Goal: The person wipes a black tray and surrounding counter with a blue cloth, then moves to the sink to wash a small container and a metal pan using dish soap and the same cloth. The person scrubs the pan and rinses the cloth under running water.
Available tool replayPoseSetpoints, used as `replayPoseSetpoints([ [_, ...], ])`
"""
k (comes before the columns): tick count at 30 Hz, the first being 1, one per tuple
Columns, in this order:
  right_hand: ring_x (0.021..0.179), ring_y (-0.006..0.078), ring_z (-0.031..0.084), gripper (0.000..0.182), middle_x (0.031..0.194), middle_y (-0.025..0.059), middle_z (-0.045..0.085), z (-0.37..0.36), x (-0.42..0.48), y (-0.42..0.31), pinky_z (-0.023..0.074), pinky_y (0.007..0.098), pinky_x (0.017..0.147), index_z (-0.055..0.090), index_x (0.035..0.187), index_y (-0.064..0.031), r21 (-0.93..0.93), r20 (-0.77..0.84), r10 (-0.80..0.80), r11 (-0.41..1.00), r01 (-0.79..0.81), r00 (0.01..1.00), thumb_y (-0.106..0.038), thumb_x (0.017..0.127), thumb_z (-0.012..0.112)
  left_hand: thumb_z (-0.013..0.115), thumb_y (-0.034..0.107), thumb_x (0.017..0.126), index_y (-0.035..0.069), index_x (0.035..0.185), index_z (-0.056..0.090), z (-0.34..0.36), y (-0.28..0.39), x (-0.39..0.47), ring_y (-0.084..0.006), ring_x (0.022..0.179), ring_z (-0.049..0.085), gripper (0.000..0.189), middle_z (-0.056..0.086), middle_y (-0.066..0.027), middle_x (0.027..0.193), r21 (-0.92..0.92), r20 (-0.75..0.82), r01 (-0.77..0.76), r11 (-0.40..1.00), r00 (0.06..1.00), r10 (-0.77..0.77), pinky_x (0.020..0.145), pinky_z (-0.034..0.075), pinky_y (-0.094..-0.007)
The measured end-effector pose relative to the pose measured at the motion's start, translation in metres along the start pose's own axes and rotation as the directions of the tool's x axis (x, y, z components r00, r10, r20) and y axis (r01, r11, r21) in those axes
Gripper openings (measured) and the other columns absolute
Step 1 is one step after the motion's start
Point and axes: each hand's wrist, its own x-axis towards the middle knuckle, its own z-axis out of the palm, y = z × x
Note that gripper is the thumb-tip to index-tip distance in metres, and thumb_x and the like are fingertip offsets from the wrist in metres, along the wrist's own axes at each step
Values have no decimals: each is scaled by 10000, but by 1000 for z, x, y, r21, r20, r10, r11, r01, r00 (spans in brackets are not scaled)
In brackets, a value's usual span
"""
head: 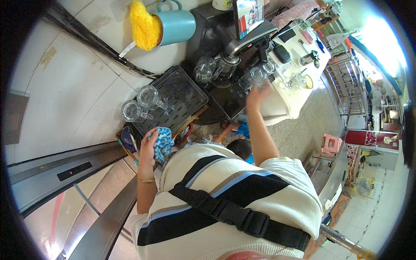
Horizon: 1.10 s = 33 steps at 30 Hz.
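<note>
A blue-and-white knitted cloth (163,145) is bunched in my left hand (148,149), close to my body. My right hand (261,92) is stretched out to the black tabletop, blurred, at the near side of a clear glass mug (256,74). Whether its fingers have closed on the glass cannot be made out. Another clear glass (269,66) stands just beyond. To the left of them are a glass pitcher (227,70) and more clear glassware (204,70). Two glass mugs with handles, one nearer (131,110) and one farther (148,97), rest on a slotted black tray (177,97).
A blue-green mug (177,27) holding a fluffy yellow duster (143,26) is at the wall. A screen on a stand (249,16) rises behind the glassware. The white table (292,100) holds a glass jug (295,81). A person's dark-haired head (240,149) is low beside me.
</note>
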Motion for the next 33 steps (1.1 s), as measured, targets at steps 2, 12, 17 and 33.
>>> replayPoseSetpoints([
  [2,967,231,431,414,1054,141,422,-14,7,33,366,353,843,454,1121,11,-212,-9,100,972,-99,995,-180,803,638,572,169,889,-9,1120,587,-1,-6,-9,-111,842,606,292,636,-48,974,32,-2,-8,999,1000,8,760,482,-240],
  [12,571,99,499,222,763,23,538,-18,-14,34,420,229,499,498,907,-82,281,513,448,718,-637,732,-302,936,500,586,198,888,11,1123,589,-12,-20,-16,-89,817,588,301,633,-17,938,3,31,14,1000,999,-14,732,467,-223],
  [17,555,84,458,175,683,8,493,-49,-55,-6,368,215,481,468,856,-79,277,512,331,809,-518,792,-227,948,459,579,202,892,3,1117,585,-7,-6,-30,-115,826,618,300,643,-39,943,-51,-4,18,999,1000,-18,736,493,-236],
  [33,652,101,447,225,789,14,475,100,-153,-95,412,279,615,454,931,-55,300,939,-146,792,-532,313,-277,966,448,579,179,885,-15,1125,577,-6,-5,-46,-109,821,618,309,647,-59,961,45,-66,-14,999,998,17,738,493,-228],
])
